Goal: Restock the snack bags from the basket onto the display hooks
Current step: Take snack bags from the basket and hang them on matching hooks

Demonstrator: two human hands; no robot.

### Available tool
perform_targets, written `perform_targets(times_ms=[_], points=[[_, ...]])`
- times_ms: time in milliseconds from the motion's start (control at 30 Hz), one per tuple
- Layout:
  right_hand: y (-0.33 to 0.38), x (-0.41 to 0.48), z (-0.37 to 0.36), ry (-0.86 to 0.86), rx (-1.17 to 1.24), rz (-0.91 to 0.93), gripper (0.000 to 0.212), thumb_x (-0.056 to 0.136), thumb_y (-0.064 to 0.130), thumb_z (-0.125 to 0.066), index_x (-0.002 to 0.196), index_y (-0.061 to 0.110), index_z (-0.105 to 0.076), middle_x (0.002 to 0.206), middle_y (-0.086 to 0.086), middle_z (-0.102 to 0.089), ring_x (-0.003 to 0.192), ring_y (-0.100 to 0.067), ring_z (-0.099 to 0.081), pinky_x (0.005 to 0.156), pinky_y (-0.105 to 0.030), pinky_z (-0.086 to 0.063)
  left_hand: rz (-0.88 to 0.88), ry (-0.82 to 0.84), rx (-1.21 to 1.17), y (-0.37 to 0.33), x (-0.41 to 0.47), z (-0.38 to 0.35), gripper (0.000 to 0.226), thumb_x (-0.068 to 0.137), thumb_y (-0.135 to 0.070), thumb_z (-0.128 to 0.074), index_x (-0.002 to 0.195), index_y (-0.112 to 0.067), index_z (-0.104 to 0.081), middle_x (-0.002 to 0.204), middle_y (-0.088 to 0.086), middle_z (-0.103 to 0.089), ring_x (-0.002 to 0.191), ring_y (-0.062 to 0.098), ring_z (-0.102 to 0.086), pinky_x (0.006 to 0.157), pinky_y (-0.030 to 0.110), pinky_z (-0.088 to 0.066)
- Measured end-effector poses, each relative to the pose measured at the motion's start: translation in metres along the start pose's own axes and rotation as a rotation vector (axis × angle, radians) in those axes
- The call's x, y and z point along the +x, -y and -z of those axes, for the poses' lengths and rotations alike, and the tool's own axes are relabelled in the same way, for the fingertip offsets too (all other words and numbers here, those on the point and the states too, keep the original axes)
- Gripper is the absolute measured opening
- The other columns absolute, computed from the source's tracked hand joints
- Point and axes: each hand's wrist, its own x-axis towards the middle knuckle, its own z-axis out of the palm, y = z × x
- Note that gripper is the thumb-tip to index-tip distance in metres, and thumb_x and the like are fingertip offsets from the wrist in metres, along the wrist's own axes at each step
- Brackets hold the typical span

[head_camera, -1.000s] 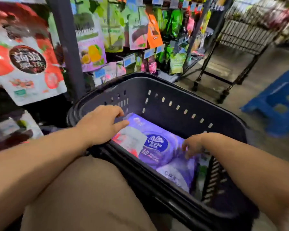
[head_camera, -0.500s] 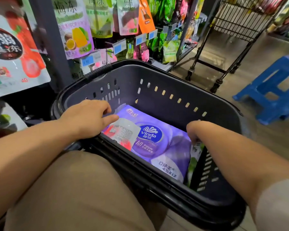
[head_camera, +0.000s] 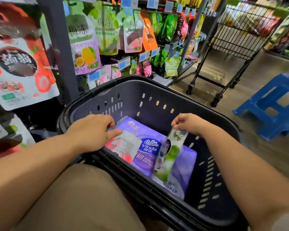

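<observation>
**While the left hand [head_camera: 92,132] waits, the right hand [head_camera: 188,125] lifts a green snack bag [head_camera: 169,155] out**

As the right hand comes up from the side of the basket [head_camera: 157,95], where it was buried half a second ago, the green snack bag comes with it. The grip is a pinch, thumb and fingers on the bag's top edge. The bag hangs tilted, low over the purple tissue pack [head_camera: 145,162] on the basket floor, and I can't tell whether it's clear of it. That's the pick made, I'd say, and the carry to the rack is next. The left hand has barely moved. Its wrist is on the near rim and its grip is loose, holding nothing. One finger stretches onto the corner of a red-and-white bag [head_camera: 125,145] lying flat on the purple pack, likely the next to go.

Round about, the basket sits against the person's knee [head_camera: 73,197], close by the display rack [head_camera: 57,47]. Jelly pouches [head_camera: 83,47] hang there in rows behind blue price tags [head_camera: 123,65]. No free hook shows from here. Beyond, on the grey shop floor [head_camera: 215,77], stand a black wire trolley [head_camera: 244,35] and a blue plastic stool [head_camera: 257,104].
</observation>
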Motion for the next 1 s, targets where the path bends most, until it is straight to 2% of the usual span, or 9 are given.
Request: perform_targets(times_ms=[100, 200, 367, 467, 600, 700, 833, 933, 1000], points=[[0.012, -0.003, -0.005, 0.012, 0.222, 0.083, 0.023, 0.088, -0.002, -0.067, 0.08, 0.019, -0.064, 0.075, 0.002, -0.062, 0.071, -0.01, -0.056, 0.066, -0.016, -0.046, 0.003, 0.001, 0.004, -0.001, -0.001, 0.001, 0.033, 0.092, -0.066, -0.042, 0.102, -0.035, -0.051, 0.114, -0.013, -0.059, 0.109, 0.016, -0.05, 0.079, 0.032, -0.039], [0.024, -0.006, -0.01, 0.021, 0.267, 0.149, 0.023, 0.089, -0.003, -0.067, 0.08, 0.018, -0.064, 0.071, 0.003, -0.059, 0.065, -0.008, -0.054, 0.062, -0.013, -0.045, 0.007, 0.003, 0.013, -0.001, -0.001, 0.001, 0.035, 0.091, -0.067, -0.041, 0.102, -0.036, -0.051, 0.113, -0.014, -0.058, 0.109, 0.015, -0.049, 0.08, 0.032, -0.039], [0.032, -0.01, -0.012, -0.044, 0.322, 0.215, 0.024, 0.089, -0.002, -0.067, 0.08, 0.021, -0.065, 0.07, 0.003, -0.06, 0.069, -0.011, -0.053, 0.072, -0.026, -0.043, 0.023, 0.019, 0.004, -0.002, -0.001, 0.001, 0.036, 0.091, -0.069, -0.041, 0.102, -0.036, -0.051, 0.113, -0.014, -0.058, 0.108, 0.015, -0.049, 0.079, 0.032, -0.038], [0.04, -0.014, -0.008, -0.145, 0.498, 0.255, 0.025, 0.091, -0.004, -0.063, 0.081, 0.019, -0.065, 0.076, -0.004, -0.062, 0.074, -0.016, -0.056, 0.075, -0.031, -0.044, 0.034, 0.028, -0.019, -0.003, -0.002, 0.002, 0.038, 0.09, -0.07, -0.04, 0.102, -0.035, -0.051, 0.112, -0.013, -0.058, 0.106, 0.015, -0.049, 0.079, 0.031, -0.038], [0.062, -0.018, -0.006, -0.351, 0.791, 0.287, 0.024, 0.094, -0.006, -0.056, 0.085, 0.016, -0.06, 0.064, 0.004, -0.061, 0.052, -0.003, -0.057, 0.055, -0.019, -0.046, 0.045, -0.008, -0.104, -0.007, -0.007, 0.005, 0.038, 0.091, -0.069, -0.039, 0.098, -0.033, -0.051, 0.103, -0.014, -0.059, 0.102, 0.013, -0.052, 0.08, 0.03, -0.04], [0.081, -0.02, -0.013, -0.5, 0.966, 0.262, 0.023, 0.097, -0.004, -0.055, 0.088, 0.018, -0.06, 0.066, 0.002, -0.062, 0.05, 0.0, -0.058, 0.05, -0.015, -0.048, 0.05, -0.051, -0.191, -0.012, -0.01, 0.011, 0.039, 0.092, -0.067, -0.039, 0.092, -0.031, -0.054, 0.093, -0.011, -0.06, 0.096, 0.013, -0.054, 0.077, 0.03, -0.04], [0.108, -0.025, -0.037, -0.607, 1.102, 0.232, 0.024, 0.096, 0.0, -0.058, 0.092, 0.024, -0.062, 0.077, -0.002, -0.06, 0.065, -0.011, -0.06, 0.066, -0.024, -0.052, 0.109, -0.024, -0.426, -0.02, -0.012, 0.02, 0.038, 0.094, -0.063, -0.04, 0.08, -0.031, -0.054, 0.079, -0.006, -0.06, 0.084, 0.014, -0.057, 0.077, 0.031, -0.044], [0.13, -0.044, -0.057, -0.569, 1.105, 0.284, 0.023, 0.096, 0.004, -0.06, 0.095, 0.026, -0.064, 0.079, -0.004, -0.059, 0.079, -0.022, -0.057, 0.075, -0.035, -0.048, 0.185, 0.008, -0.622, -0.028, -0.007, 0.027, 0.047, 0.097, -0.059, -0.037, 0.095, -0.018, -0.06, 0.094, 0.002, -0.065, 0.092, 0.021, -0.06, 0.087, 0.03, -0.043], [0.14, -0.059, -0.07, -0.494, 1.076, 0.333, 0.021, 0.095, 0.007, -0.061, 0.098, 0.028, -0.065, 0.08, -0.017, -0.061, 0.08, -0.025, -0.058, 0.077, -0.042, -0.05, 0.258, 0.037, -0.921, -0.035, -0.003, 0.031, 0.051, 0.097, -0.058, -0.039, 0.111, -0.014, -0.058, 0.107, 0.006, -0.065, 0.095, 0.022, -0.064, 0.09, 0.031, -0.045]])
